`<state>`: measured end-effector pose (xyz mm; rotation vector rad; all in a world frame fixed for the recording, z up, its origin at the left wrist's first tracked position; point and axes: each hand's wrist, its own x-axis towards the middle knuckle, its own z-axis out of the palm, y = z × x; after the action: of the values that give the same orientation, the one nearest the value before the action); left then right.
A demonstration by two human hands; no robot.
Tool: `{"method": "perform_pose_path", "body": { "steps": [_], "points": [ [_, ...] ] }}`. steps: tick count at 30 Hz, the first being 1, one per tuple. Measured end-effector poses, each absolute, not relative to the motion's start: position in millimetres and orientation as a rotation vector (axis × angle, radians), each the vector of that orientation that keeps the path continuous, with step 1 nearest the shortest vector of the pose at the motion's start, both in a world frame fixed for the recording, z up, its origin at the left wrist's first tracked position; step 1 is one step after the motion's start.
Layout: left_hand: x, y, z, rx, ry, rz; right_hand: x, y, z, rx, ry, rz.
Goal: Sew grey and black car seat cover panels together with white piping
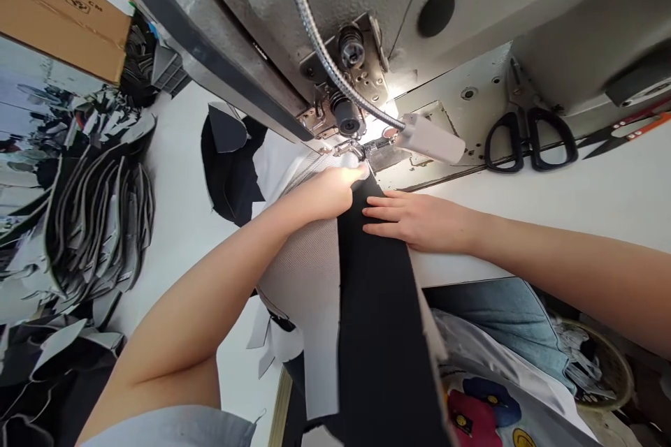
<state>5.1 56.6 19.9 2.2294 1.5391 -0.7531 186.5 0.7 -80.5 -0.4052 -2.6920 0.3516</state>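
My left hand is closed at the edge of a light grey mesh fabric piece, its fingertips close to the presser foot of a sewing machine. Beside the mesh a long black fabric strip runs from the presser foot down over my lap. On the strip's right edge my right hand lies flat, fingers stretched out. What sits beneath my left fingers is partly hidden. A lamp lights the needle area.
Black-handled scissors lie at the machine's base, with an orange-handled tool further right. Stacked fabric pieces stand at the left, near a cardboard box. A basket with scraps is at lower right.
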Motion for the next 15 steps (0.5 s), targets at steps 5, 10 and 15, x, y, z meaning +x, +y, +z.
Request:
{"method": "perform_pose_path", "body": {
  "steps": [5,10,15],
  "points": [
    [21.1,36.9,15.4,2.336,1.61,-0.857,189.8,-1.9,-76.1,-0.318,-2.76,0.432],
    [10.9,24.8,24.7,2.193,1.602,-1.167,184.9,-15.5,-70.7,-0.237,-2.723,0.58],
    [-5.5,48.3,36.8,2.12,1.395,-0.934,166.1,-33.5,-76.3,-0.416,-2.68,0.47]
  ]
}}
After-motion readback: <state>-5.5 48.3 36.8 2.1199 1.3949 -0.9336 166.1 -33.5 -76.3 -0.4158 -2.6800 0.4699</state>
